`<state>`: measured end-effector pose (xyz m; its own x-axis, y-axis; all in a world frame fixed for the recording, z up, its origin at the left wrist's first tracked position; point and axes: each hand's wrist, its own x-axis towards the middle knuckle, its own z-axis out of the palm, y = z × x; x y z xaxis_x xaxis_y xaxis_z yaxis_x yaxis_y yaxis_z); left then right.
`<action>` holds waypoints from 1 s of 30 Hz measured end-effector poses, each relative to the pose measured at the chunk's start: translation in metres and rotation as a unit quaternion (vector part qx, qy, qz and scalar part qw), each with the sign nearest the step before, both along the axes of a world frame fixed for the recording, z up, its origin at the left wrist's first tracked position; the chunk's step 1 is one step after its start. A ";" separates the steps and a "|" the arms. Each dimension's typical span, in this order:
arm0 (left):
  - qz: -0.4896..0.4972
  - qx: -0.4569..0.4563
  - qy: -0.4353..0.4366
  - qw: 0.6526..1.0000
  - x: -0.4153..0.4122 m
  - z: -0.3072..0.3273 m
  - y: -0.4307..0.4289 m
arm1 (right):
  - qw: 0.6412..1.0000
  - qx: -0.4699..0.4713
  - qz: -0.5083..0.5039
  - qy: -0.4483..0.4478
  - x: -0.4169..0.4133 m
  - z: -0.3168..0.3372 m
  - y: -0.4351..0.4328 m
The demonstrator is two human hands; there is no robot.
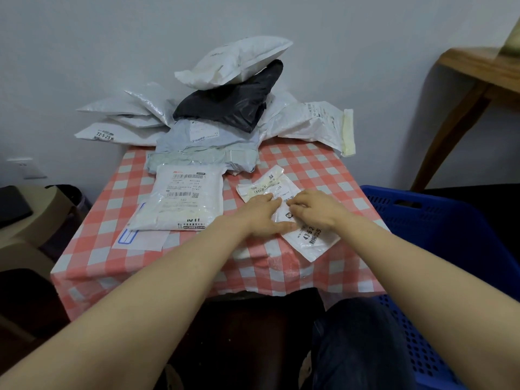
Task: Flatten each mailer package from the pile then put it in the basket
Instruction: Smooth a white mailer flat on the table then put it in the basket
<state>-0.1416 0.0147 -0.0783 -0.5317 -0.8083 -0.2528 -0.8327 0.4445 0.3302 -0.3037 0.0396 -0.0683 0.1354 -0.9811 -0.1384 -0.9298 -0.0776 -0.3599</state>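
A small white mailer (309,237) with black print lies on the checked tablecloth near the table's front right. My left hand (264,213) presses flat on its left part, fingers straight. My right hand (315,209) rests on its middle with fingers bent at the knuckles, fingertips down on the plastic. A pile of mailers (222,108) sits at the back of the table: white ones, a black one (230,104) and a pale blue one (202,144). The blue plastic basket (439,220) stands to the right of the table.
A larger white mailer with labels (180,201) lies flat left of my hands, over a white envelope (140,240). The red-and-white checked table (112,257) stands against a grey wall. A wooden table (478,77) is at the far right, a beige stool (25,220) at the left.
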 end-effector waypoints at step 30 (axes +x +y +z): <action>0.087 -0.021 -0.042 0.995 0.005 -0.012 -0.011 | 0.998 0.047 0.046 0.015 0.026 -0.007 -0.034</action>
